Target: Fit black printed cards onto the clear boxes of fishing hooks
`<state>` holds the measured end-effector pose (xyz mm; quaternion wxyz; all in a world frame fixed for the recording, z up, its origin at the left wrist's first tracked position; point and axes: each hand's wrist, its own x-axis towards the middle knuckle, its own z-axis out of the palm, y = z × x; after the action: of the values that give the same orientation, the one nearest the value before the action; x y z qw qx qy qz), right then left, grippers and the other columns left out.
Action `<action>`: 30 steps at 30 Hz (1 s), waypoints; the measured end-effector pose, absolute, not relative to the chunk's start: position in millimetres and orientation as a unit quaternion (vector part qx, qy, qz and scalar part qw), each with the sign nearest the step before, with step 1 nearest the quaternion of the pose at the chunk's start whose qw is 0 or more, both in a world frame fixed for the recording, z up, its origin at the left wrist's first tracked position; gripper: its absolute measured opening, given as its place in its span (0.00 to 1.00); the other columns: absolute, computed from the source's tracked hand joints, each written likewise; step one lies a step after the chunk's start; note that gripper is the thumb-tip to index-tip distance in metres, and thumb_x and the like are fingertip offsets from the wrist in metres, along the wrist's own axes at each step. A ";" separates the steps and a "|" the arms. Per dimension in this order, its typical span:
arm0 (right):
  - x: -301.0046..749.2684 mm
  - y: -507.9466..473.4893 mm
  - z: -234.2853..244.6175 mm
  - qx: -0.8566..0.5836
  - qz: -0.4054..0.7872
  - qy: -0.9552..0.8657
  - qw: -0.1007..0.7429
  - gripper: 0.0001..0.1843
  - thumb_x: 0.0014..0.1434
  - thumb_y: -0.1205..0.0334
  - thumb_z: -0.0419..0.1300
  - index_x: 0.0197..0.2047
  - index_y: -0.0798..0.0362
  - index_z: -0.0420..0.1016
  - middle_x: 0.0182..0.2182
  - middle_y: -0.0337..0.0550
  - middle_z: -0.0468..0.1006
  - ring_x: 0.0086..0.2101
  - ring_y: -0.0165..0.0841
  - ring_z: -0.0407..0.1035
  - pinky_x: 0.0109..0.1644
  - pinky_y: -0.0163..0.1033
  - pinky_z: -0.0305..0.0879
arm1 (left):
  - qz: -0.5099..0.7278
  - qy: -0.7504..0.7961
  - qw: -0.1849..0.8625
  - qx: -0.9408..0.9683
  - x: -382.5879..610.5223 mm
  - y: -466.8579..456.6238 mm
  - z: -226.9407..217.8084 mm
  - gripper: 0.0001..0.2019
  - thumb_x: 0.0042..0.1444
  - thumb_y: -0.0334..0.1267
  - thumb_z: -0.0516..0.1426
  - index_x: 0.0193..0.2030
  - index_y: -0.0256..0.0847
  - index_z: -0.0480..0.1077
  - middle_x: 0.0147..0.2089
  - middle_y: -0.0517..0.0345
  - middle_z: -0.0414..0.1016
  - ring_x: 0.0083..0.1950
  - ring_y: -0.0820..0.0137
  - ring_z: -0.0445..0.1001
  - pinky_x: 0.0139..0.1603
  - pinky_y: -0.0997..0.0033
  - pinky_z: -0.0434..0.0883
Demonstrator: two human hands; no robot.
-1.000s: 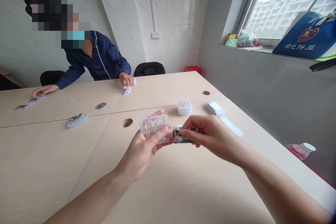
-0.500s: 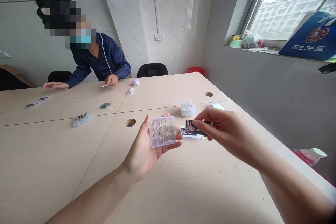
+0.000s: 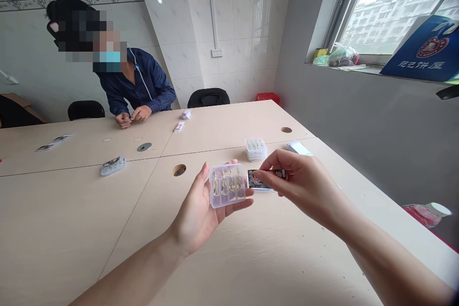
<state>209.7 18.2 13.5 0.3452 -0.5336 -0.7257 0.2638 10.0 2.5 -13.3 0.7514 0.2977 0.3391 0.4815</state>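
My left hand (image 3: 199, 215) holds a small clear plastic box (image 3: 227, 185), tilted toward me. Its narrow compartments hold what look like fishing hooks tied with yellowish line. Just right of the box, my right hand (image 3: 301, 177) pinches a black printed card (image 3: 261, 179) between thumb and fingers. Beneath the card, a stack of white-edged cards (image 3: 263, 190) lies on the table, mostly hidden. Beyond my right hand stands a stack of similar clear boxes (image 3: 256, 149).
A co-worker in a dark blue shirt (image 3: 154, 81) sits across the table (image 3: 179, 267), both hands together. More packed boxes (image 3: 114, 166) lie at left. Small white packs (image 3: 179, 126) lie near the far edge. Round cable holes (image 3: 179, 170) pierce the tabletop. White papers (image 3: 298, 147) lie behind my right hand.
My right hand has moved slightly left with the black card, closer to the box. The box has shifted a little right and down in view. The co-worker's hands have come together.
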 end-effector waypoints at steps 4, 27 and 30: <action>210.8 19.5 12.7 -0.537 0.273 -0.721 0.342 0.12 0.59 0.51 0.60 0.30 0.49 0.73 0.19 0.34 0.70 0.21 0.29 0.62 0.22 0.34 0.54 | 0.477 0.330 0.759 0.295 11.3 2.2 -13.2 0.29 0.65 0.54 0.46 0.63 0.35 0.65 0.53 0.42 0.77 0.51 0.52 0.78 0.60 0.49 0.68; 219.9 22.8 13.7 -0.468 0.439 -0.675 0.364 0.17 0.58 0.45 0.63 0.32 0.52 0.73 0.28 0.39 0.74 0.24 0.27 0.63 0.25 0.33 0.58 | 0.417 0.404 0.675 0.455 10.7 -0.7 -23.5 0.29 0.64 0.58 0.45 0.66 0.44 0.61 0.54 0.48 0.75 0.55 0.58 0.73 0.62 0.52 0.65; 216.9 23.3 12.4 -0.360 0.585 -0.618 0.381 0.16 0.58 0.48 0.64 0.30 0.52 0.71 0.24 0.36 0.70 0.23 0.26 0.61 0.26 0.33 0.59 | 0.403 0.423 0.647 0.490 10.5 -2.0 -24.2 0.29 0.63 0.58 0.45 0.66 0.45 0.60 0.55 0.49 0.74 0.54 0.59 0.73 0.61 0.54 0.65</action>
<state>216.9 23.3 12.4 0.3815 -0.3601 -0.6183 0.5853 10.5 -2.0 -24.2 0.6468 0.4896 0.4234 0.4033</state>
